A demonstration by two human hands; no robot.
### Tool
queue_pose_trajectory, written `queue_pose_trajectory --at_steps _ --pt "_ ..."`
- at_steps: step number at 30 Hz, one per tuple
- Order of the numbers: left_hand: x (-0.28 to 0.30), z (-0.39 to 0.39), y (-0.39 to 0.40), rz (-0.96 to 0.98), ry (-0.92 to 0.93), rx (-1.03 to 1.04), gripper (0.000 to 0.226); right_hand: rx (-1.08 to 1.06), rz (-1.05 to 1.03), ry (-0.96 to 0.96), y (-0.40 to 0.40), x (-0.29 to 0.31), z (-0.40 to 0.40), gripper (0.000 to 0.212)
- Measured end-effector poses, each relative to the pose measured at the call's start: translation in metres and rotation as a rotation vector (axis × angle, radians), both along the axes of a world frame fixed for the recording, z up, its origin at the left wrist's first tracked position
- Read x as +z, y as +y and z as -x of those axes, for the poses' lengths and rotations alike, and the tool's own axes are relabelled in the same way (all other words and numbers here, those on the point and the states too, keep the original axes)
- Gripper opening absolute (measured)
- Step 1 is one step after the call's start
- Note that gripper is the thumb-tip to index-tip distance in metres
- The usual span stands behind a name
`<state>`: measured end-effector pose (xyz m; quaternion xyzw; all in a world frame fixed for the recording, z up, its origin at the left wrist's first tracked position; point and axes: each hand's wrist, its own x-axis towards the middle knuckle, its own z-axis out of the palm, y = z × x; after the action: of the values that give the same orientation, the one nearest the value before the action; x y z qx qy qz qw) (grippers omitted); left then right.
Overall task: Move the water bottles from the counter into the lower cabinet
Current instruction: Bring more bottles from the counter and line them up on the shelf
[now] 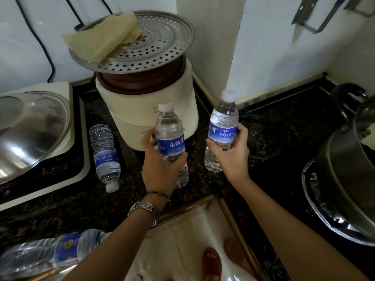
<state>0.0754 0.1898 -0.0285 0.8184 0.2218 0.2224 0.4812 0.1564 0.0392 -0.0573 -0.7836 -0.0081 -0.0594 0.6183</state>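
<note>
While each hand [160, 165] [231, 153] grips a full bottle [170, 136] [223, 126] mid-label, thin walls probably flex; two lie near counter's [284, 128] left edge.

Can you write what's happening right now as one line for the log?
left hand: holds upright clear plastic blue-labelled water bottle | right hand: holds second such bottle | third bottle: lying on dark counter

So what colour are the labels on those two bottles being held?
Blue with white writing, on both the left bottle and the right bottle; the head view shows it.
</note>
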Motion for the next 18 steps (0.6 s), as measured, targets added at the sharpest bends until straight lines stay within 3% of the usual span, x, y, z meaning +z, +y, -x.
queue_pose_trajectory --at_steps 18 --pt "0.053 0.135 0.053 0.081 -0.203 -0.033 0.091 0.042 0.051 -0.13 0.034 0.092 0.149 0.068"
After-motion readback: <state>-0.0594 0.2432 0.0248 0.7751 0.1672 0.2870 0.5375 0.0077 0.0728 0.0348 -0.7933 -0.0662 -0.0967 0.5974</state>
